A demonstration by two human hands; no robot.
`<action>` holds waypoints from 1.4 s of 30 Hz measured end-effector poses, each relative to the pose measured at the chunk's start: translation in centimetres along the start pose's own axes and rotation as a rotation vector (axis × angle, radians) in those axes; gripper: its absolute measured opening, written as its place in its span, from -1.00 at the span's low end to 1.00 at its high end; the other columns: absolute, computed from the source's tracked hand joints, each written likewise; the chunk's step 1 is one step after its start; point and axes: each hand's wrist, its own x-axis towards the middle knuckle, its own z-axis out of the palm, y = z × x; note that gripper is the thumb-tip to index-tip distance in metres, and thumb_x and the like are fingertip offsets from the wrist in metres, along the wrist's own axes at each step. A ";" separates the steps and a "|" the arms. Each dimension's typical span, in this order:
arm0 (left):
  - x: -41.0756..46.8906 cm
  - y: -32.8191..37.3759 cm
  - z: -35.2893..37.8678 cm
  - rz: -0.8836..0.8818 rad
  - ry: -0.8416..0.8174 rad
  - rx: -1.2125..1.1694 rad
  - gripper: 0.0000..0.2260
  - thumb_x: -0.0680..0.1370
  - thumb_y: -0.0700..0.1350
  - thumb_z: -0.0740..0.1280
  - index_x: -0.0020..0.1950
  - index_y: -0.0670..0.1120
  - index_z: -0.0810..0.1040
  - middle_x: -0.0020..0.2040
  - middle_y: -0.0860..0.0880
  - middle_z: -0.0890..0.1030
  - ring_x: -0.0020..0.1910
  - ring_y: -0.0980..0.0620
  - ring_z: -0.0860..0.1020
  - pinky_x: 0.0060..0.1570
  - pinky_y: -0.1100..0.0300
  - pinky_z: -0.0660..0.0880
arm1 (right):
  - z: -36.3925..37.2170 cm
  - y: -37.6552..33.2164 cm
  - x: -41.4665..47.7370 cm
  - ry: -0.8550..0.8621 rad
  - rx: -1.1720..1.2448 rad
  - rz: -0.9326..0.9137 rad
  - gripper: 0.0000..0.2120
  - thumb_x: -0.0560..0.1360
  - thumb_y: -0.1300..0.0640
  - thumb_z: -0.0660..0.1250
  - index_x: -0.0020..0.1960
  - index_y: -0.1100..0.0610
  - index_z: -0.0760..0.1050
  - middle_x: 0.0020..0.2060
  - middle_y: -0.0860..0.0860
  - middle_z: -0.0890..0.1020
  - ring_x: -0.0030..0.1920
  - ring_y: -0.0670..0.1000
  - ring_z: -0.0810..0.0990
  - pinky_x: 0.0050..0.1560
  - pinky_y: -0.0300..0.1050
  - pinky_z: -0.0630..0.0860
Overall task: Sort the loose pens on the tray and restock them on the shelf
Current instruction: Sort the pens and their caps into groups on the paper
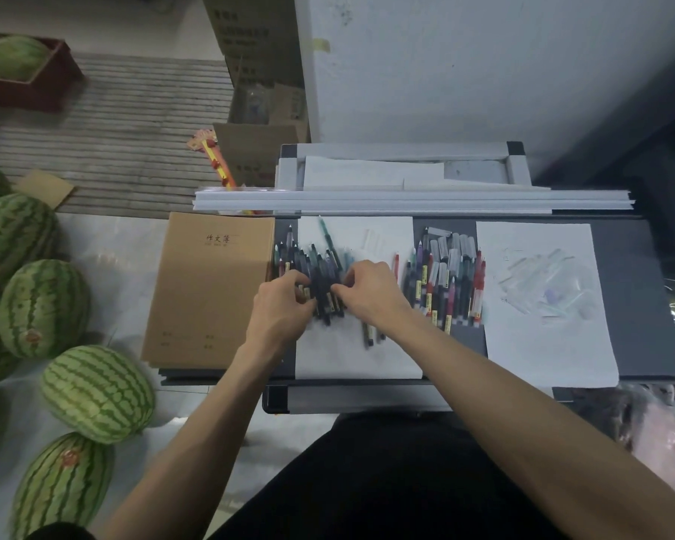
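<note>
Head view. Just right of the brown notebook [211, 290], both hands work in a heap of dark pens [322, 274] lying on a white sheet [359, 356]. The left hand [279, 305] has its fingers curled into the side of the heap nearest the notebook. The right hand [371, 290] pinches barrels from the far side. Each hand is grasping pens rather than resting flat, though blur hides how many.

The bundle looks loose and uneven. My worry is that squeezing it from both sides lets round barrels slip out, roll off the sheet and drop over the near edge of the tray [647, 305]. A few stray pens [371, 333] lie apart from the heap, nearer the person. Further right of the notebook sits a second group of mixed pens [451, 282], with red and purple among them. A sweeping right forearm could drag the two groups together and undo the sorting.

The tray is a dark grey board. Farthest right of the notebook, a second sheet [550, 305] carries clear plastic bits. Beyond the notebook lie long white rails [406, 202]. Left of it, watermelons [94, 391] rest on a pale floor, with a ribbed mat [133, 130] and cardboard boxes [250, 52] further back. I cannot tell which thing here is the shelf.
</note>
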 end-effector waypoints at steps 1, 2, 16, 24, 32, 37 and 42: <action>-0.1 0.0 0.1 0.007 0.001 0.005 -0.73 0.53 -0.10 0.50 0.22 0.01 0.63 -0.17 0.08 0.67 -0.08 0.00 0.62 0.03 0.07 0.58 | 0.0 0.2 -0.3 0.004 0.005 -0.004 -0.66 0.59 -0.03 0.38 -0.08 0.26 0.67 -0.21 0.13 0.71 -0.16 0.11 0.68 -0.04 0.07 0.66; -0.2 0.0 0.1 0.020 0.001 0.011 -0.74 0.53 -0.11 0.50 0.21 0.01 0.63 -0.18 0.08 0.66 -0.08 -0.01 0.62 0.03 0.06 0.58 | -0.1 0.5 -0.7 0.021 0.008 -0.009 -0.67 0.61 -0.04 0.36 -0.04 0.24 0.66 -0.16 0.11 0.72 -0.12 0.11 0.67 0.00 0.06 0.65; 3.3 5.8 0.7 0.255 -0.123 0.167 -0.61 0.57 -0.17 0.38 0.40 -0.05 0.53 0.15 -0.07 0.57 0.02 -0.07 0.61 0.19 0.00 0.57 | -4.2 8.8 -3.3 0.132 -0.242 -0.101 -0.79 0.61 0.04 0.31 0.18 0.11 0.51 0.07 0.04 0.57 0.07 0.09 0.58 0.05 0.06 0.61; 8.9 11.0 3.0 0.371 -0.199 0.329 -0.40 0.57 -0.14 0.44 0.59 -0.03 0.33 0.45 -0.17 0.37 0.33 -0.20 0.50 0.23 0.00 0.48 | -2.8 7.3 -2.3 0.074 -0.272 -0.277 -0.61 0.55 0.16 0.33 0.36 0.24 0.53 0.27 0.13 0.56 0.29 0.19 0.49 0.33 0.15 0.49; 10.4 11.6 4.1 0.367 -0.248 0.476 -0.57 0.54 -0.31 0.43 0.40 -0.10 0.51 0.34 -0.17 0.42 0.08 -0.22 0.60 -0.01 0.01 0.56 | -2.2 7.4 -1.2 0.068 -0.326 -0.290 -0.69 0.52 0.32 0.27 0.24 0.25 0.56 0.14 0.15 0.55 0.24 0.18 0.45 0.15 0.20 0.57; 9.8 12.4 4.2 0.328 -0.265 0.480 -0.52 0.48 -0.39 0.36 0.38 -0.10 0.52 0.33 -0.16 0.42 0.11 -0.19 0.56 -0.16 0.07 0.46 | -1.6 8.8 -0.7 0.106 -0.247 -0.369 -0.72 0.47 0.41 0.32 0.15 0.28 0.62 0.02 0.17 0.60 0.14 0.24 0.53 -0.05 0.25 0.62; 9.5 12.6 4.6 0.284 -0.252 0.453 -0.56 0.45 -0.38 0.34 0.30 -0.13 0.53 0.28 -0.18 0.45 0.09 -0.20 0.56 -0.18 0.10 0.40 | -1.5 9.3 -1.8 0.237 -0.118 -0.412 -0.79 0.47 0.41 0.36 0.08 0.29 0.63 0.03 0.17 0.61 0.03 0.26 0.60 -0.05 0.15 0.64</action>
